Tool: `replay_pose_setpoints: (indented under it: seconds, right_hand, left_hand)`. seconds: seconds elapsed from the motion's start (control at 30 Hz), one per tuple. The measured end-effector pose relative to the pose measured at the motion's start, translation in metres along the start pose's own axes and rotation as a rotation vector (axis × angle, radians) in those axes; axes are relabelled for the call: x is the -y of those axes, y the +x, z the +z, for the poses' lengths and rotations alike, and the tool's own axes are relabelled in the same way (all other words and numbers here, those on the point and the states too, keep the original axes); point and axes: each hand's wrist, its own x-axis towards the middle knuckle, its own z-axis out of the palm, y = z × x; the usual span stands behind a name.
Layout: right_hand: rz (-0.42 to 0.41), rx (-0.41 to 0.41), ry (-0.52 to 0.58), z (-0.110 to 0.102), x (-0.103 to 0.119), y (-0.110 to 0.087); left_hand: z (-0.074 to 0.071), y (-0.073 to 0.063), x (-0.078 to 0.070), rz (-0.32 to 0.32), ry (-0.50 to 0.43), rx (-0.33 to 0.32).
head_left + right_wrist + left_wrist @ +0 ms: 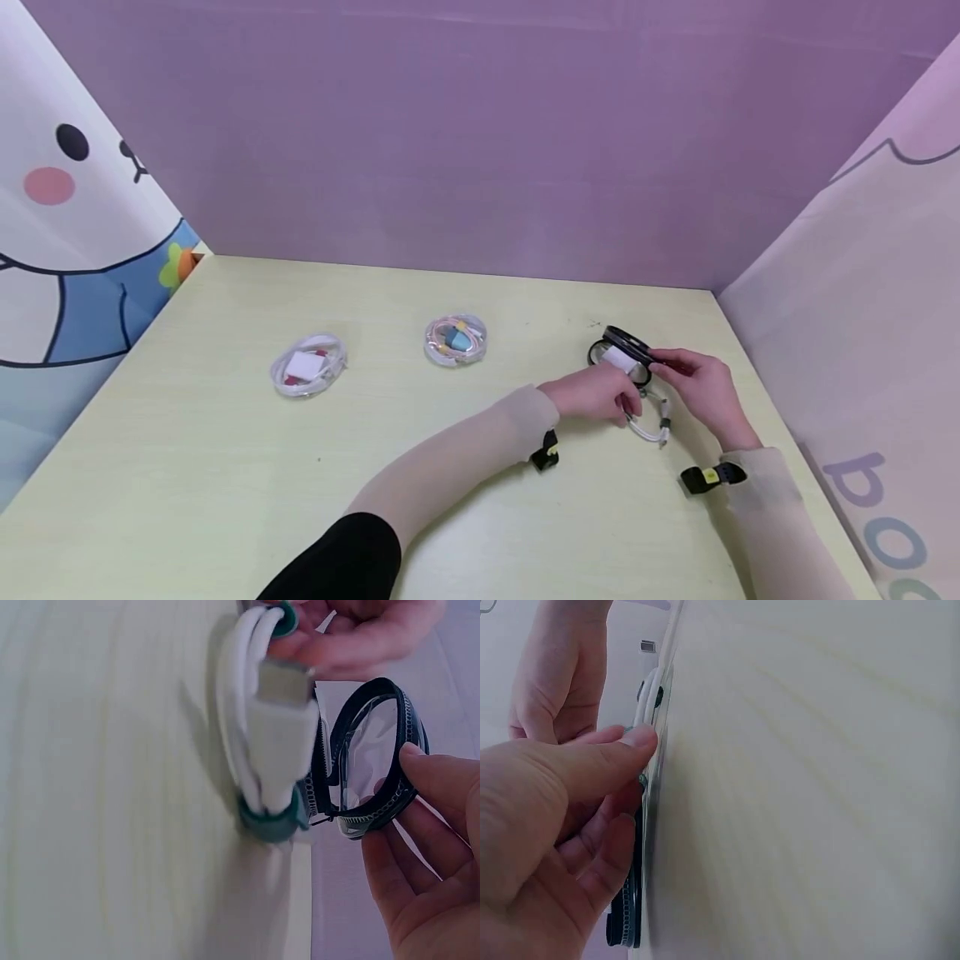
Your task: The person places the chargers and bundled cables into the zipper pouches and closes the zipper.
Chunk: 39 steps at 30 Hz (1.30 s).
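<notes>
A white USB cable (pixel 231 712), coiled and bound with dark green ties, lies low by the right side of the table. My left hand (pixel 596 394) pinches one end of the coil between thumb and fingers. Its metal-tipped plug (pixel 283 739) faces the right wrist camera. Just beyond is a small round clear zip case (pixel 628 340) with black trim, its lid raised. My right hand (pixel 705 396) grips the lid's rim between thumb and fingers. A white block (pixel 619 359), perhaps a charger, shows at the case; its lower part is hidden behind my left hand.
Two more round clear cases rest on the pale wooden table (pixel 375 467): one at left (pixel 318 365) with a white block and cable, one mid-table (pixel 455 340) with a pink cable and blue piece. A purple backdrop (pixel 465 150) rises behind; a printed sheet (pixel 862 333) borders the right.
</notes>
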Motion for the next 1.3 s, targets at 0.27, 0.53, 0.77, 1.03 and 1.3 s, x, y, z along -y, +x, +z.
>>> replay_pose_setpoints:
  seconds: [0.27,0.53,0.77,1.03,1.3]
  right_hand:
    - [-0.003,-0.008,-0.003,-0.001,-0.003,-0.002]
    - [-0.004,-0.013,0.005,0.0,-0.001,-0.003]
    - [-0.006,-0.019,-0.01,0.0,-0.001,-0.004]
    - [0.007,-0.028,-0.017,0.0,-0.002,-0.004]
    - [0.019,-0.058,0.01,0.007,0.003,-0.005]
  left_hand:
    - [-0.009,-0.012,0.001,0.036,0.046,-0.047]
    - [-0.023,-0.029,0.011,0.064,-0.111,-0.152]
    - [-0.031,-0.037,0.02,0.044,-0.244,-0.191]
    - [-0.034,-0.041,0.037,0.034,-0.409,-0.33]
    - [-0.033,-0.033,0.051,-0.006,-0.402,-0.418]
